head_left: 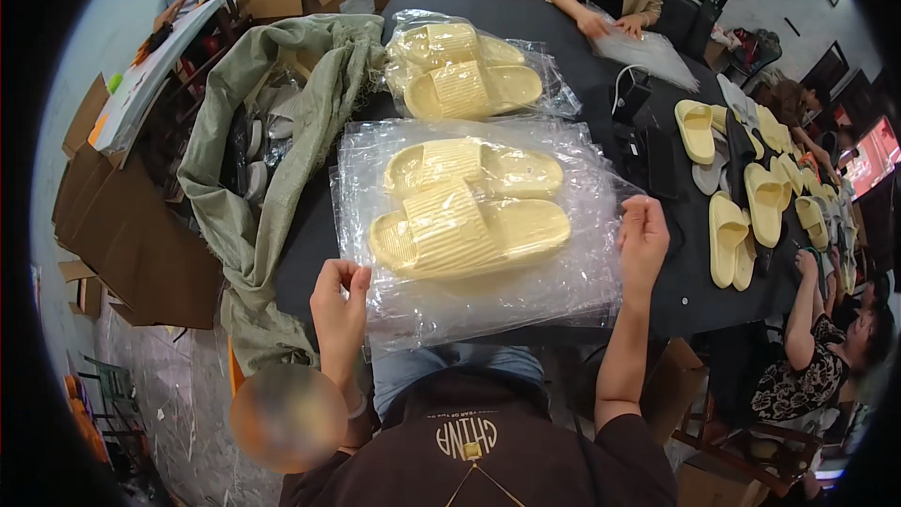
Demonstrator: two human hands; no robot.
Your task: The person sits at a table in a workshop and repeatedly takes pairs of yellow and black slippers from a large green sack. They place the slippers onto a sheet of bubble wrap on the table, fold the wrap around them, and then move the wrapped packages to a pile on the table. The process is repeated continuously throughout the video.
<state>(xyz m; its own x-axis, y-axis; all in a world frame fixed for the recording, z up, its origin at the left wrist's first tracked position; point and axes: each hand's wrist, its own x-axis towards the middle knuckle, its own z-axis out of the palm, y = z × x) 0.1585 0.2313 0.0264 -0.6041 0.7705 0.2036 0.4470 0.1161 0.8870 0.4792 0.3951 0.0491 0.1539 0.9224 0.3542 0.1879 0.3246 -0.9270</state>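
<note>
Before me on the dark table, a pair of pale yellow slippers (pixel 450 230) with ribbed straps lies inside a clear plastic bag (pixel 582 155). The bag rests on a stack of similar clear bags. My right hand (pixel 644 244) is closed, pinching the bag's right edge between thumb and fingers. At the lower left edge, my left hand (pixel 338 312) has its fingers curled and thumb against the plastic, gripping the bag's border. Just beyond lies another bagged pair of yellow slippers (pixel 460 80).
To the left, an open green woven sack (pixel 211 164) holds bagged slippers. Loose yellow slippers (pixel 727 239) crowd the table's right side, near a black device (pixel 660 164). Across the table, a person's hands (pixel 615 23) rest on clear bags (pixel 648 54). Another person (pixel 817 361) sits at right.
</note>
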